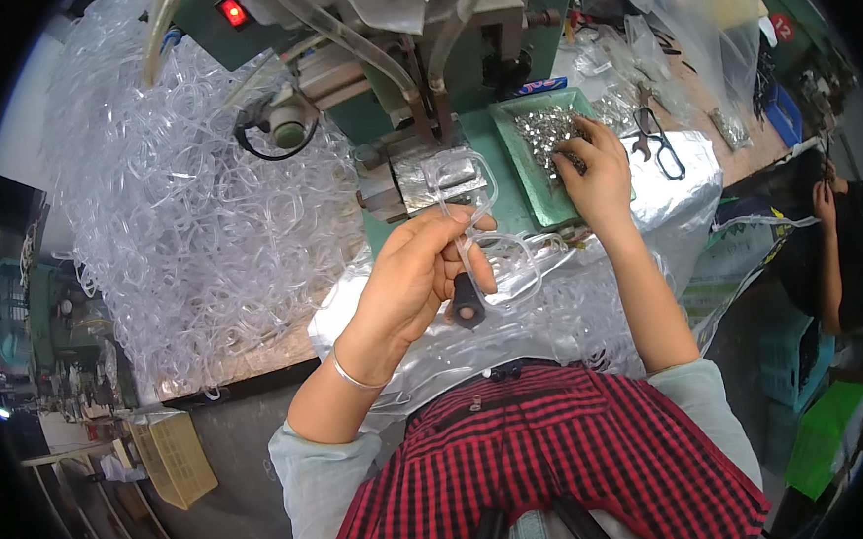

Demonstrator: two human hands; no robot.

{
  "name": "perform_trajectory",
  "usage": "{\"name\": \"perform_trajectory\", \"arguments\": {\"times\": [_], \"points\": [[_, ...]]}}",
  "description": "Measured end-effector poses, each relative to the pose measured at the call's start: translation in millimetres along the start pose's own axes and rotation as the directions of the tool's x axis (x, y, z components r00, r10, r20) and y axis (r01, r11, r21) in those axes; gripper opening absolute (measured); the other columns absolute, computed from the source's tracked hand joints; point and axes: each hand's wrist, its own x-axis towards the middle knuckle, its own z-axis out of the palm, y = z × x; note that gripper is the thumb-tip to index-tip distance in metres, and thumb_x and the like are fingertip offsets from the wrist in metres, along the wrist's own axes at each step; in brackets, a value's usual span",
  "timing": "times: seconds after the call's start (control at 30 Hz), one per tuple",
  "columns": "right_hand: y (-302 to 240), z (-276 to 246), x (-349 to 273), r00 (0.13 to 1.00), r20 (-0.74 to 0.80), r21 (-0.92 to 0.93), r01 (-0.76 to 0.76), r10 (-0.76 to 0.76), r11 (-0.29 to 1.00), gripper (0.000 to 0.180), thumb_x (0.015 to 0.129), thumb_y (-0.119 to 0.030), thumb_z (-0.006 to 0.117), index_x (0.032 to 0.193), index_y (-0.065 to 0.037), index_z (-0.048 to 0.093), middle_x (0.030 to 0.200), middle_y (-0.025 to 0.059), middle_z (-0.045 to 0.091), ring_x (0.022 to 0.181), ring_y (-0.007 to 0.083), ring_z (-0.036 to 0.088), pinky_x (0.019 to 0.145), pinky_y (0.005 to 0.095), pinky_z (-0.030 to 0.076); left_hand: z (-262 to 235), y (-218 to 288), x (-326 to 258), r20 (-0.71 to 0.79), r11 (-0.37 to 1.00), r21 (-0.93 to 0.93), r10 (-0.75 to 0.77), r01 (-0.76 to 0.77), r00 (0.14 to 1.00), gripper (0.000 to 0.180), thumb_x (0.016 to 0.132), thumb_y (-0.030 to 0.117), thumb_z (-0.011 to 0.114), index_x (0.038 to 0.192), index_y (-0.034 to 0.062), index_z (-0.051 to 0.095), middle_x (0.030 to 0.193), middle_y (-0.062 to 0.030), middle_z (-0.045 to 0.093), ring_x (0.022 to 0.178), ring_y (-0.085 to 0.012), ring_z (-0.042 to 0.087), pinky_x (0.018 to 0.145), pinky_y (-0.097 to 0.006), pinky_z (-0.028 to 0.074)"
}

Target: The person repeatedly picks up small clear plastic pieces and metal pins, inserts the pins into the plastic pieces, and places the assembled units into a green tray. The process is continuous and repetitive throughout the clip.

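My left hand [414,275] is closed, with a clear plastic frame of looped strips [489,192] pinched between thumb and fingers in front of the machine. A black-handled tool [467,302] with a round end also sits in this hand, under the curled fingers. My right hand [599,172] reaches into a green tray [515,166]. Its bent fingers touch a heap of small shiny metal pieces [542,134], and whatever lies between the fingertips is too small to make out.
A green press machine [382,109] with hoses stands straight ahead. Clear plastic frames [210,204] form a large pile at left. Black-handled scissors [668,156] and a wrench [642,128] lie right of the tray. Another person's arm [827,245] shows at far right.
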Motion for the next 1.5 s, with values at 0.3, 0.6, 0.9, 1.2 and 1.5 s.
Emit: {"name": "perform_trajectory", "arguments": {"times": [0.3, 0.6, 0.9, 1.2, 1.5], "points": [[-24.4, 30.2, 46.2, 0.989, 0.019, -0.149, 0.150, -0.148, 0.977, 0.014, 0.077, -0.016, 0.073, 0.089, -0.010, 0.070, 0.098, 0.0097, 0.063, 0.101, 0.0309, 0.060, 0.072, 0.0445, 0.053, -1.8, -8.0, -0.5, -0.020, 0.992, 0.113, 0.060, -0.057, 0.998, 0.033, 0.103, 0.028, 0.050, 0.108, -0.0027, 0.061, 0.067, -0.0079, 0.064, 0.058, -0.0137, 0.061, 0.056, -0.024, 0.049], [-2.6, -5.6, 9.3, 0.995, 0.005, 0.075, 0.100, -0.101, 0.992, 0.017, 0.087, -0.007, 0.065, 0.100, -0.001, 0.072, 0.111, 0.0130, 0.071, 0.105, 0.0312, 0.066, 0.093, 0.0399, 0.050, -90.8, -8.7, -97.6, -0.352, 0.385, 0.906, 0.916, -0.176, 0.192, 0.008, 0.095, 0.003, 0.063, 0.101, -0.0017, 0.066, 0.096, -0.0064, 0.067, 0.086, -0.0112, 0.059, 0.077, -0.026, 0.048], [-20.2, -0.3, 21.4, 0.993, 0.063, 0.404, -0.117, 0.100, 0.907, 0.015, 0.081, -0.004, 0.068, 0.094, -0.005, 0.075, 0.095, 0.0103, 0.070, 0.092, 0.0272, 0.066, 0.085, 0.0344, 0.051, -173.0, 35.0, -15.2, -0.446, -0.007, 0.698, 0.778, 0.716, 0.443, 0.030, 0.086, 0.036, 0.070, 0.092, 0.0067, 0.072, 0.083, -0.0145, 0.072, 0.077, -0.0362, 0.069, 0.069, -0.044, 0.053], [-19.2, -51.4, -7.8, 0.941, 0.224, 0.546, -0.335, 0.251, 0.768, 0.017, 0.081, 0.000, 0.068, 0.097, -0.002, 0.073, 0.094, 0.0071, 0.071, 0.087, 0.0162, 0.066, 0.082, 0.0279, 0.051, -147.4, 18.0, -31.5, -0.350, 0.244, 0.898, 0.901, 0.366, 0.258, 0.021, 0.093, 0.023, 0.065, 0.097, 0.0020, 0.067, 0.086, -0.0111, 0.069, 0.080, -0.0217, 0.068, 0.070, -0.033, 0.054], [-113.1, -24.4, 57.6, 0.943, 0.325, 0.811, -0.315, 0.068, 0.493, 0.066, 0.075, -0.010, 0.074, 0.135, 0.003, 0.048, 0.087, 0.0080, 0.073, 0.092, 0.0169, 0.068, 0.088, 0.0294, 0.048, -167.5, -19.7, -9.0, -0.533, 0.594, 0.700, 0.804, -0.397, 0.264, 0.018, 0.105, 0.020, 0.050, 0.116, 0.0056, 0.051, 0.091, -0.0027, 0.059, 0.073, -0.0062, 0.051, 0.060, -0.021, 0.038]]}}
